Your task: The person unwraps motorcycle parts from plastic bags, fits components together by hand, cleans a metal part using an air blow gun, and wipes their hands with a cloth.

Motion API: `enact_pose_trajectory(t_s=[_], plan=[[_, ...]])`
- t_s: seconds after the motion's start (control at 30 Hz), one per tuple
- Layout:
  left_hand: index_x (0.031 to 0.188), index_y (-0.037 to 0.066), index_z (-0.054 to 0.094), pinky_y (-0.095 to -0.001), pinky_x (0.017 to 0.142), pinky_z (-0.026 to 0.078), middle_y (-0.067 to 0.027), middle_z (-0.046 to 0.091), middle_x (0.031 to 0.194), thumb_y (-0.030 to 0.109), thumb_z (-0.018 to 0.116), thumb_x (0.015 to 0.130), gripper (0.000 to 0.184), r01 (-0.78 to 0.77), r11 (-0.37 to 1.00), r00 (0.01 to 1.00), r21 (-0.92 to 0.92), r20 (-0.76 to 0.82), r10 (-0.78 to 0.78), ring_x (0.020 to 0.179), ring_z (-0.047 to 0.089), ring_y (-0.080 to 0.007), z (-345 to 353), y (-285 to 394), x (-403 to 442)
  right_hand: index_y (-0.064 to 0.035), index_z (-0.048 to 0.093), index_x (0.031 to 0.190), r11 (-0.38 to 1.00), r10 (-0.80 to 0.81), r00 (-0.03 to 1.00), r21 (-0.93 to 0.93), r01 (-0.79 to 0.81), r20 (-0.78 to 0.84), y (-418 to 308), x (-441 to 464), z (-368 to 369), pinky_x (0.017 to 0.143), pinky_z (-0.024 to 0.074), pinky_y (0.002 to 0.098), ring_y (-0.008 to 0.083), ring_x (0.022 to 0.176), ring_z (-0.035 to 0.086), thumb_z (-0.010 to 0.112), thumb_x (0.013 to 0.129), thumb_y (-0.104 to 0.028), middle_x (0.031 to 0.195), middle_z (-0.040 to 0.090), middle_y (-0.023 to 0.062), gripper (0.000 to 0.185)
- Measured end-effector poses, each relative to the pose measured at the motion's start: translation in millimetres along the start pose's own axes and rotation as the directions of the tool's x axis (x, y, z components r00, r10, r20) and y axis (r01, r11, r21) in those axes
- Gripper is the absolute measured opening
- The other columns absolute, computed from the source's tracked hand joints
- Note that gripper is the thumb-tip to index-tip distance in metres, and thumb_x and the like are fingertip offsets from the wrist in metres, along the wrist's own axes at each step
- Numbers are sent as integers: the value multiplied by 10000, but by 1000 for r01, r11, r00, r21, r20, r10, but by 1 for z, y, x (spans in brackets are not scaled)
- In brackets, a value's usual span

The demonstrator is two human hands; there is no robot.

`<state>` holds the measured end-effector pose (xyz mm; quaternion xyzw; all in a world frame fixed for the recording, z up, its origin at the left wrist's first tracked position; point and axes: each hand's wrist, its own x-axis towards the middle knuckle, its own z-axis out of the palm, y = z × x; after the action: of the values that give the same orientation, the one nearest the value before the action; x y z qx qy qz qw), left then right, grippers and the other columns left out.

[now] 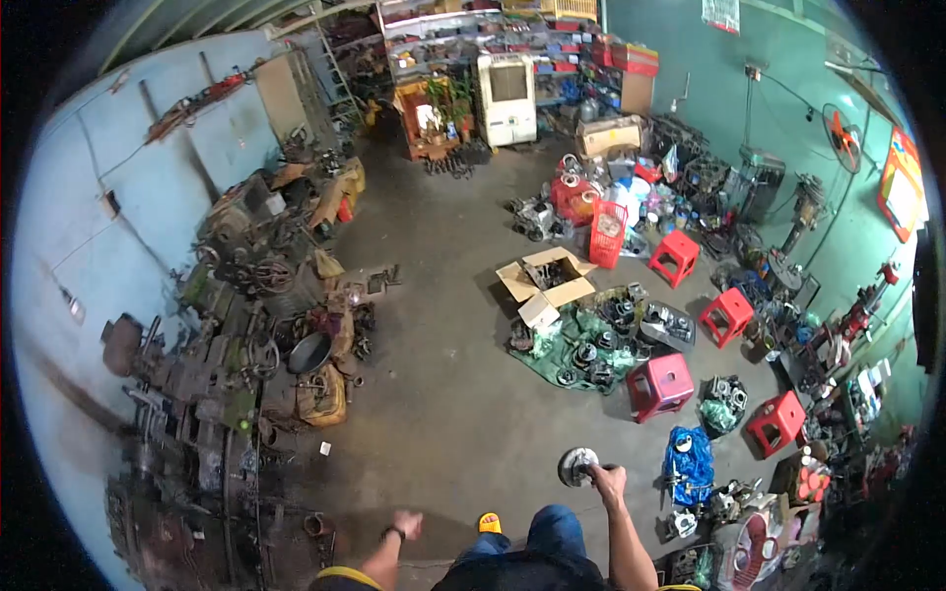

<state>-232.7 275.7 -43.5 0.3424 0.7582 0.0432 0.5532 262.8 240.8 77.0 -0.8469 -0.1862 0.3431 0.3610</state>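
My right hand (610, 482) grips a round, silvery metal disc-shaped part (575, 467) with a darker raised centre, held out in front of my right knee. Its exact kind is too small to make out. On the other side, my left hand (407, 524) hangs low with its fingers curled in and nothing seen in them. A dark band (395, 533) circles the left wrist. Below me show a yellow sandal (490, 524) and my blue trouser legs. Nearest to the right hand lies a blue plastic sheet (688, 465) with metal parts on it.
Red stools (661, 386) stand at right among metal parts. Ahead are a green sheet (537, 369) bearing parts, an open cardboard box (572, 292) and a red basket (608, 234). Machinery with a handwheel (262, 353) lines the left wall. Concrete floor (434, 325) runs between.
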Motion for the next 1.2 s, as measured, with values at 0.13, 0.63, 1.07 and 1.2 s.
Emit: enact_pose_trajectory(t_s=[0.13, 0.63, 1.07, 1.2], plan=[[909, 25, 613, -322, 607, 516, -78, 647, 767, 181, 613, 841, 171, -251, 929, 967, -272, -115, 227, 687, 633, -178, 0, 201, 50, 77, 672, 744, 999, 31, 999, -9, -31, 42, -22, 81, 43, 558, 501, 317, 189, 535, 618, 677, 655, -233, 583, 629, 135, 322], [983, 9, 606, -378, 596, 533, -124, 629, 805, 167, 519, 901, 199, -94, 966, 988, 241, 145, 60, 712, 619, -236, 117, 26, 63, 51, 614, 646, 866, -59, 990, -487, 115, 129, 134, 541, 319, 666, 503, 444, 398, 714, 619, 675, 640, -341, 708, 612, 259, 397], [1112, 4, 553, -275, 699, 512, -82, 634, 927, 150, 607, 867, 290, -290, 842, 956, 454, 94, 278, 873, 614, -161, 182, 166, 110, 65, 267, 1317, 735, 17, 943, -643, 214, 333, 144, 576, 341, 843, 459, 457, 421, 988, 558, 654, 758, -284, 1083, 559, 289, 764], [1089, -19, 560, -266, 757, 521, -65, 642, 916, 82, 635, 843, 276, 92, 939, 994, -331, -29, -108, 826, 619, -116, 171, 209, 88, 54, 404, 1227, 656, 30, 725, -561, 505, 688, 116, 452, 347, 810, 453, 460, 403, 925, 564, 567, 788, -298, 992, 594, 250, 586]])
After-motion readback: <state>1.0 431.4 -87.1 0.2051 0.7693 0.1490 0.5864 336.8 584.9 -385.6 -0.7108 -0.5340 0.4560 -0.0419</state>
